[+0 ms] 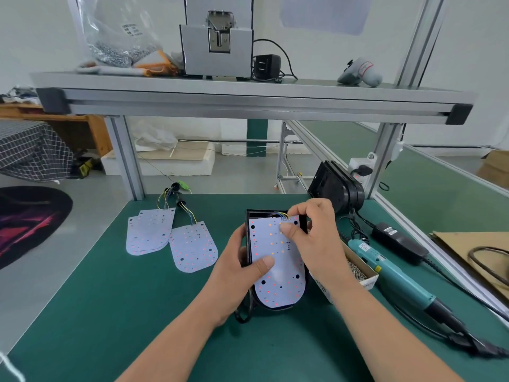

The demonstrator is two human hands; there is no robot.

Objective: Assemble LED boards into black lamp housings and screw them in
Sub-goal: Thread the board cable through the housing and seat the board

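Observation:
A black lamp housing (pixel 249 238) lies on the green mat in the middle, with a white LED board (pixel 271 244) lying in it. My left hand (pixel 237 274) grips the housing's left side, thumb pressed on the board. My right hand (pixel 311 235) curls over the board's upper right corner, thumb on the board near the coloured wires (pixel 279 215). More LED boards with wires lie to the left: a stacked pair (pixel 148 234) and a single one (pixel 192 250).
A teal electric screwdriver (pixel 394 274) lies at the right beside a small cardboard box of screws (pixel 358 271). Another black housing (pixel 334 186) stands behind it, with a black power adapter (pixel 396 242) nearby. An aluminium shelf (pixel 248 103) spans overhead, holding a screw feeder (pixel 219 37).

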